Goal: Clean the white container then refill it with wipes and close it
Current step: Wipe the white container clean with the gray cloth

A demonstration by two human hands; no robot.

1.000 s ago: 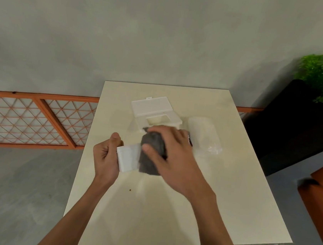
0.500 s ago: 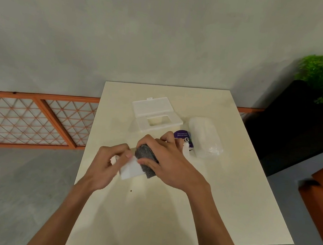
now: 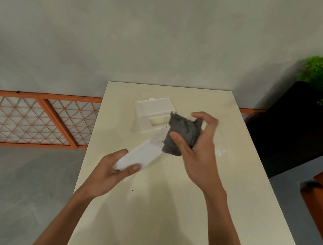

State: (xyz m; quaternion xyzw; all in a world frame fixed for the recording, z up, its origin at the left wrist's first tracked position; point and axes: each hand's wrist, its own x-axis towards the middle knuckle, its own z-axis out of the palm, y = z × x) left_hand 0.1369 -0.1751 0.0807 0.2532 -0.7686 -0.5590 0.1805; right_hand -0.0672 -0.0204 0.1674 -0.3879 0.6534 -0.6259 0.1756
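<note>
Above the tabletop (image 3: 166, 213), the left hand (image 3: 115, 169) grips the near end of the white container (image 3: 145, 152), thumb and fingers curled round it, so that it slants up and away toward the right hand (image 3: 199, 153). That hand clutches a crumpled dark grey cloth (image 3: 183, 135) between thumb and curled fingers, and the cloth touches the container's far end. Just beyond, a white lid piece (image 3: 152, 106) with a rectangular opening lies flat on the tabletop. Behind the right hand a clear plastic pack (image 3: 219, 147), perhaps the wipes, shows only at its edge.
</note>
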